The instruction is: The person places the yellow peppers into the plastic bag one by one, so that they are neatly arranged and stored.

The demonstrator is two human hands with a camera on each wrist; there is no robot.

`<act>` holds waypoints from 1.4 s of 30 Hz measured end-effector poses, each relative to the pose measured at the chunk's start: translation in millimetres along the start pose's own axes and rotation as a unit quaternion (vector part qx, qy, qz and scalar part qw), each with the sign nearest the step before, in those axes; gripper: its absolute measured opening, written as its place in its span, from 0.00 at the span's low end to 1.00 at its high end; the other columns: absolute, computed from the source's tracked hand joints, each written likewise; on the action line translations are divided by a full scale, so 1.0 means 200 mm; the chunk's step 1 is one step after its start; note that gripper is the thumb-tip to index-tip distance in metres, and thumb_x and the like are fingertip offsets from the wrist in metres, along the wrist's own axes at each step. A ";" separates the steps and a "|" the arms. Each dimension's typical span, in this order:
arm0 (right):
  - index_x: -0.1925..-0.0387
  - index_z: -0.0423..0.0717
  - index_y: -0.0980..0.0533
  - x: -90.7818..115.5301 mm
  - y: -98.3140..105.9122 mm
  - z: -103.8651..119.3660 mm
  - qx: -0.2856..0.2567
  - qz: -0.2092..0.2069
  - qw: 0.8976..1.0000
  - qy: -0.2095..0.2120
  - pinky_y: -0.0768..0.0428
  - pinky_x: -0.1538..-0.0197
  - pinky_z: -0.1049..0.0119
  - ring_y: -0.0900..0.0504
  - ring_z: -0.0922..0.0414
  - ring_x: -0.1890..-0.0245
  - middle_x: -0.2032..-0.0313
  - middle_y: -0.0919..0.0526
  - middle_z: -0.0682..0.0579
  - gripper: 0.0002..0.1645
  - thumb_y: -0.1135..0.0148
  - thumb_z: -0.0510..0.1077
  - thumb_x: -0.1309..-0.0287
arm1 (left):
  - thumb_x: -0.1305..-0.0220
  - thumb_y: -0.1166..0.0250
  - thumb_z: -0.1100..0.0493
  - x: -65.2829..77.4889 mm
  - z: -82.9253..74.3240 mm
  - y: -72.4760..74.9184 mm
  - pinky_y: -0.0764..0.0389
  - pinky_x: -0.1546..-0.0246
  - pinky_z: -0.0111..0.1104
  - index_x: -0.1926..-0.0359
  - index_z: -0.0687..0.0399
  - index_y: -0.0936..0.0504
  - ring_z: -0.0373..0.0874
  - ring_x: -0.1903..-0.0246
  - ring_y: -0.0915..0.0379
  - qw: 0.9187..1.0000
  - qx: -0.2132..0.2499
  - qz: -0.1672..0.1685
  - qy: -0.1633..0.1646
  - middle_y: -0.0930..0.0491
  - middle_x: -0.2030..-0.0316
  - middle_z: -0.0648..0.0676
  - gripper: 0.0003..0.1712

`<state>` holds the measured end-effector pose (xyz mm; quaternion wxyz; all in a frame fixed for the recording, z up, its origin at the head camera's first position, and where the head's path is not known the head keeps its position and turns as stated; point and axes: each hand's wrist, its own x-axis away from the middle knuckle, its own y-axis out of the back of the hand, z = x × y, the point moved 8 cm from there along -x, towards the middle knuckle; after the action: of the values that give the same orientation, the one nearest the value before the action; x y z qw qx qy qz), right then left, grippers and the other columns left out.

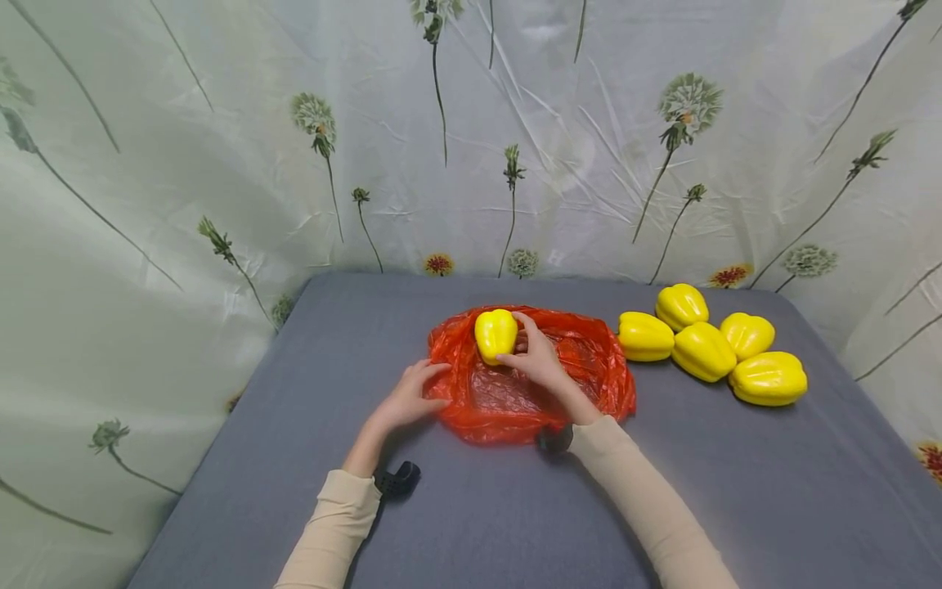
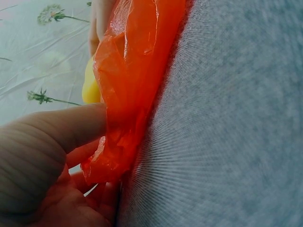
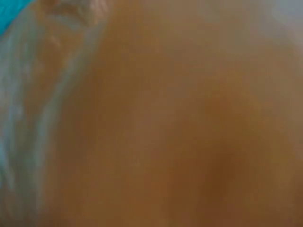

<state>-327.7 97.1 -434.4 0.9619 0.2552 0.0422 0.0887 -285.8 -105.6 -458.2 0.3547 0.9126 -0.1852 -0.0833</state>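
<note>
A red plastic bag [image 1: 508, 425] lies spread on the grey table, its mouth facing up. Over the left part of that mouth, my right hand [image 1: 540, 356] grips a yellow bell pepper [image 1: 495, 335] between thumb and fingers. At the bag's left side my left hand [image 1: 408, 397] holds the edge, thumb and fingers around it. The left wrist view shows the thumb [image 2: 71, 125] against the red film [image 2: 137, 71], fingers partly behind it, and a bit of the pepper [image 2: 91, 85] beyond. In the right wrist view, blurred orange-brown film [image 3: 142, 118] hides the hand.
Several yellow bell peppers [image 1: 704, 352] sit grouped on the table [image 1: 471, 523], right of the bag. A curtain with a dandelion print [image 1: 471, 204] hangs behind the table and along its sides. Dark straps [image 1: 397, 480] circle my wrists.
</note>
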 end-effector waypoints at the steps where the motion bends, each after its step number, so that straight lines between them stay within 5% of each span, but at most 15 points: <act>1: 0.30 0.46 0.49 0.00 0.00 0.00 0.000 -0.006 1.000 -0.002 0.23 0.44 0.52 0.24 0.42 0.46 0.41 0.31 0.35 0.48 0.34 0.41 0.47 | 0.47 0.33 0.58 0.00 0.00 0.00 0.38 0.38 0.57 0.37 0.57 0.31 0.60 0.36 0.45 1.000 0.001 0.001 0.001 0.39 0.35 0.65 0.35; 12: 0.29 0.48 0.51 0.00 0.00 0.00 0.023 -0.023 0.999 -0.024 0.22 0.46 0.52 0.24 0.43 0.47 0.39 0.34 0.37 0.50 0.34 0.46 0.47 | 0.47 0.33 0.58 -0.01 0.01 -0.01 0.38 0.38 0.57 0.37 0.56 0.31 0.60 0.36 0.46 1.000 0.001 0.000 0.004 0.39 0.34 0.64 0.34; 42: 0.30 0.45 0.51 0.20 0.51 -0.06 0.062 -0.033 0.997 -0.005 0.25 0.45 0.43 0.28 0.37 0.43 0.39 0.34 0.32 0.36 0.49 0.46 0.34 | 0.46 0.33 0.58 0.00 0.01 0.00 0.39 0.37 0.57 0.37 0.56 0.31 0.61 0.35 0.46 1.000 0.000 0.000 0.002 0.39 0.34 0.64 0.34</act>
<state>-305.9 197.4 -396.0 0.9468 0.3135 0.0511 0.0524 -286.5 -106.6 -460.8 0.3552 0.9127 -0.1847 -0.0815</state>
